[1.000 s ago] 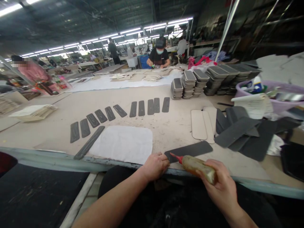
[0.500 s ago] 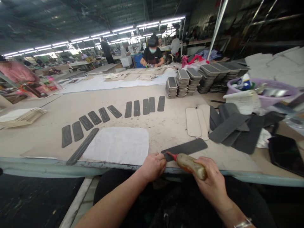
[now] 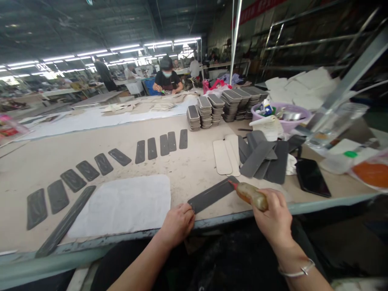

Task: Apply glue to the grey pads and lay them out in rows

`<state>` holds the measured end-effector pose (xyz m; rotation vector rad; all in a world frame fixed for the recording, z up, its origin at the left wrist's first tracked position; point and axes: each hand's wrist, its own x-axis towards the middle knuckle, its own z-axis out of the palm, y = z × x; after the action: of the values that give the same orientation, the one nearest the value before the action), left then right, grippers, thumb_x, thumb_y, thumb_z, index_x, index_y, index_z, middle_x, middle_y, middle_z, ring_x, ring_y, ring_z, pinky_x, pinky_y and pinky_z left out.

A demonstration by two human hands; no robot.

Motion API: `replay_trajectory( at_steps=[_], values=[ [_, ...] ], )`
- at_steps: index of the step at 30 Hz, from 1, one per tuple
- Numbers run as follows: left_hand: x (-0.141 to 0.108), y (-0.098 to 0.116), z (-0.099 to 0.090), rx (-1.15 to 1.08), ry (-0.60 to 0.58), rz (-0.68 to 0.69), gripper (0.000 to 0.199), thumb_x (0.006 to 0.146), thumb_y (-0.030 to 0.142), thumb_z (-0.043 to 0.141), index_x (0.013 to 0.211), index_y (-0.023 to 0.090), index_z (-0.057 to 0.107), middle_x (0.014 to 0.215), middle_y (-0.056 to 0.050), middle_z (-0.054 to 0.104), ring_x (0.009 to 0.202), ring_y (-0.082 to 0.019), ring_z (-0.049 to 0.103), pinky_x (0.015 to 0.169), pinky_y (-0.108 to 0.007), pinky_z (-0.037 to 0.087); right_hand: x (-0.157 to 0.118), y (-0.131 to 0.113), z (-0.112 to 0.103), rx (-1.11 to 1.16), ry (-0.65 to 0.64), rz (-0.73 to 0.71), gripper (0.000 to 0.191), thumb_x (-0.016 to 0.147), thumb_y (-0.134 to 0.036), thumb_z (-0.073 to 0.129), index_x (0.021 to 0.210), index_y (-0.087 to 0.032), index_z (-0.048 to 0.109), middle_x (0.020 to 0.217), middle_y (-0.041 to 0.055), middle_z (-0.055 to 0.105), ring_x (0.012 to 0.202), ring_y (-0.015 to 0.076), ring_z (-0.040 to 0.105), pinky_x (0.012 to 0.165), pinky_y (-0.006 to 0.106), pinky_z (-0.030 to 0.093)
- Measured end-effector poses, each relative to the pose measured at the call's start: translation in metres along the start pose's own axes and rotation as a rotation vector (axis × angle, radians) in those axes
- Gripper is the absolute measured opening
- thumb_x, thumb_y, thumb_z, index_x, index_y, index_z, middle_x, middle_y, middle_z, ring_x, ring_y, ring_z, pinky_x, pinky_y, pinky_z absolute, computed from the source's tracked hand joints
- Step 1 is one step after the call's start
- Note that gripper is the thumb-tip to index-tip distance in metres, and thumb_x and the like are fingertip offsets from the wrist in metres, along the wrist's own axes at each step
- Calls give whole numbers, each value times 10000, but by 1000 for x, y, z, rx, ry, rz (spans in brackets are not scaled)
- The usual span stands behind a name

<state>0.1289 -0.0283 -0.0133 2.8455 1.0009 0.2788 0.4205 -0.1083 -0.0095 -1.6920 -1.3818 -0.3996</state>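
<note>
My right hand [image 3: 274, 212] is closed round a cloudy squeeze bottle [image 3: 250, 195] with a red nozzle. The nozzle tip is at the far right end of a dark grey strip [image 3: 214, 194], and a thin line shows along the strip. At the strip's near left end my left hand [image 3: 178, 222] is closed, its fingertips on the strip's end. A white rounded sheet [image 3: 121, 205] lies left of my left hand. Several small dark pieces [image 3: 103, 163] with shiny streaks are laid out beyond it, and a long dark strip [image 3: 68, 218] lies along its left side.
Stacks of dark-topped pieces [image 3: 205, 111] stand at the back. Beige pieces [image 3: 222, 157] and a dark strip pile [image 3: 257, 159] lie on the right, near a purple basket [image 3: 304, 117], a phone [image 3: 313, 177] and a metal post [image 3: 348, 76]. A person [image 3: 168, 79] works across the table.
The bottle's nozzle has moved from the strip's left end to its right end, leaving a thin line. My left hand still touches the left end. The view has turned right.
</note>
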Motion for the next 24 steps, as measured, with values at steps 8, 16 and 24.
replay_trajectory(
  at_steps=[8,16,24],
  values=[
    [0,3,-3,3,-2,-14,207,914,196,451,837,182,642,836,-37,612,786,-179,566,704,-298,498,3,3,1,-79,38,77,259,780,-327,649,995,-210,564,969,63,579,887,225,583,771,349,498],
    [0,2,-3,55,-28,0,222,916,202,448,772,178,615,790,-31,599,727,-144,558,661,-249,478,-12,-40,10,278,-154,-38,227,826,-330,630,982,-198,531,926,65,563,868,209,562,764,353,493],
    [-3,-2,-2,78,-58,36,265,935,238,420,766,183,617,804,-24,601,735,-136,564,645,-242,461,-23,-64,20,415,-252,-91,217,829,-283,636,1002,-208,528,940,69,562,881,215,561,768,366,500]
  ],
)
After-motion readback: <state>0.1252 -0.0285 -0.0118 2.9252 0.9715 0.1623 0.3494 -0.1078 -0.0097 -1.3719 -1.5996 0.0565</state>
